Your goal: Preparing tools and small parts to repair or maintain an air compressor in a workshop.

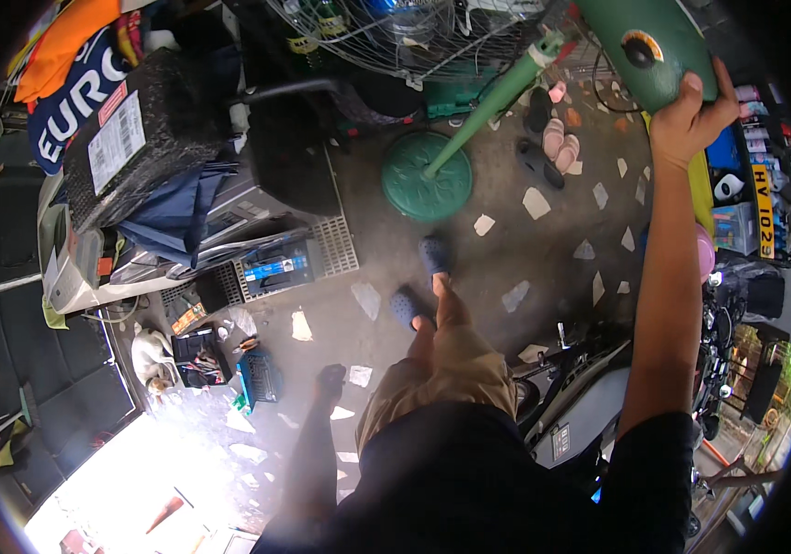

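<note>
Evidently, a green housing [680, 48] with a dark dial [640, 54] is found at the upper right, and its rounded end is gripped by the right hand [691, 118]: the thumb is laid on the surface, and the fingers are bent around the outer edge. By the left hand [329, 380], which hangs low in shadow, nothing is seen to be held; whether it is closed cannot be told. Near the housing, a slanting green pole [492, 113] is seen, rising from a round base [406, 192] on the floor [497, 251]. The shell is judged to be stiff, smooth and rather slippery, and probably top-heavy. A broad hold on the housing, with the pole supported, is advised; the dial should not be pressed.
</note>
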Demonstrator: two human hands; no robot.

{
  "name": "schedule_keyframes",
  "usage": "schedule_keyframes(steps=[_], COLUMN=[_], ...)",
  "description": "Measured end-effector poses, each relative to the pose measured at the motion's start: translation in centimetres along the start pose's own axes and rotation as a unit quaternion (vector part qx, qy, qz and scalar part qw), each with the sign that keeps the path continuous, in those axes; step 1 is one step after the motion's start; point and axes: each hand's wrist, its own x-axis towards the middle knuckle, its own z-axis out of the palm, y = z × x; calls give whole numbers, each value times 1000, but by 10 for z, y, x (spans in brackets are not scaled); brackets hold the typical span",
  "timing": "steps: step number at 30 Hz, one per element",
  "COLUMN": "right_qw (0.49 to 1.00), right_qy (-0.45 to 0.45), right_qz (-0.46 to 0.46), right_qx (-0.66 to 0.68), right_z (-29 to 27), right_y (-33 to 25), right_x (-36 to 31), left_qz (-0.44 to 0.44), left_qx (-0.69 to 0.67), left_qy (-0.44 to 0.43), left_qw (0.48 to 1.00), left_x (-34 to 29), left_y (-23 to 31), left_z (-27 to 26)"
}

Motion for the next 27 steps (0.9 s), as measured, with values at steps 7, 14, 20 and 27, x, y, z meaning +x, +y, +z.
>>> schedule_keyframes(steps=[7,14,20,27], right_qw=[999,999,997,967], right_qy=[-14,-15,-24,-178], right_qz=[18,31,62,181], right_qx=[-22,-13,-37,21], right_z=[1,-10,-3,-90], right_y=[-6,-6,-17,-53], right_x=[-5,5,7,-47], left_qz=[79,102,-55,192], left_qx=[16,14,70,319], left_qy=[-4,-4,-41,-147], left_qw=[997,995,995,916], left_x=[1,3,-11,16], left_y=[14,26,17,20], left_z=[18,22,13,-21])
